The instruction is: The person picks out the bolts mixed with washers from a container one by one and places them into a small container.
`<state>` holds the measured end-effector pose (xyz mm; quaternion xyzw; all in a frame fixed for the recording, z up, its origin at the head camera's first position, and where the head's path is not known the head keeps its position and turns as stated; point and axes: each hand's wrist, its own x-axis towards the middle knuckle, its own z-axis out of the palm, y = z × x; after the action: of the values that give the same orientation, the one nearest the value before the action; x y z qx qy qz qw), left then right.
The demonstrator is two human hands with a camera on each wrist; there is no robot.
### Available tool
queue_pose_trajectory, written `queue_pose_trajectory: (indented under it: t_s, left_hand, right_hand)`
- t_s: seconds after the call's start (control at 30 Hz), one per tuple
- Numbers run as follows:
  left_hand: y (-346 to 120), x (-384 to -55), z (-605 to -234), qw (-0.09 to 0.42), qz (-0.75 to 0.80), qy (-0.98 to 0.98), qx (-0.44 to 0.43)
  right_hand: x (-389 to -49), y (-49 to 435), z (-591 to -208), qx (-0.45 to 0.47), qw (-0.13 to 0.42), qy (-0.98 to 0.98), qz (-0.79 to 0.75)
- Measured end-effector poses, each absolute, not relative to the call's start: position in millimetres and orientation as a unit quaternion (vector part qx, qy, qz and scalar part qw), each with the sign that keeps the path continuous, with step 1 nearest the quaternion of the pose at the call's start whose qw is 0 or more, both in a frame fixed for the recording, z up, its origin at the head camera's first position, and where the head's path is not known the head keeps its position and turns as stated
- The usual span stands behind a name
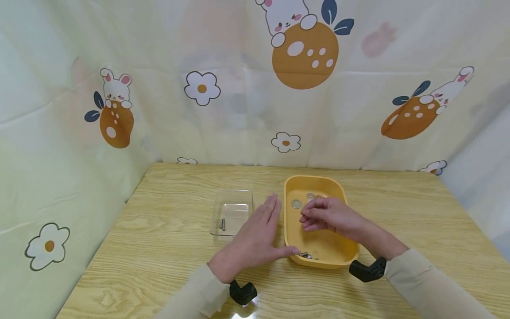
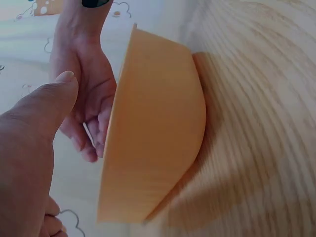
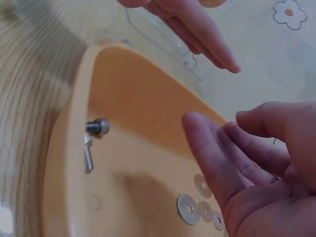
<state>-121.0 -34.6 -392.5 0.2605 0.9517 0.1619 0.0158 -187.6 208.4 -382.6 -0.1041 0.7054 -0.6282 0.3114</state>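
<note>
Washers (image 1: 296, 204) flat in upper part of orange tray (image 1: 320, 264), right of center in head view; exact count unsure, hand covers some. Right hand (image 1: 332, 217) nearer, over tray, washers just above fingertips; thumb and forefinger apart, nothing visible between. Tray's long axis roughly up-down in frame; open floor between washers and screws (image 1: 305, 255) at lower-left edge. Left hand (image 1: 256, 237) outspread, holding nothing, between tray and see-through box (image 1: 217, 208) on tabletop (image 1: 159, 221).

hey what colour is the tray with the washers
The tray is plain yellow-orange; it shows best in the head view.
</note>
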Motion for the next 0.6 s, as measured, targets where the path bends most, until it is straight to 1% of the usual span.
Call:
queue_pose_trajectory:
  t_s: [0.23, 0.6]
  left_hand:
    - [-24.5, -118.7, -398.6, 0.010, 0.133, 0.951, 0.279]
    - [-16.1, -116.6, -405.5, 0.012, 0.121, 0.947, 0.297]
  right_hand:
    - [-181.4, 205.0, -389.1, -0.135, 0.334, 0.742, -0.565]
    - [-176.3, 194.3, -393.0, -0.209, 0.332, 0.794, -0.464]
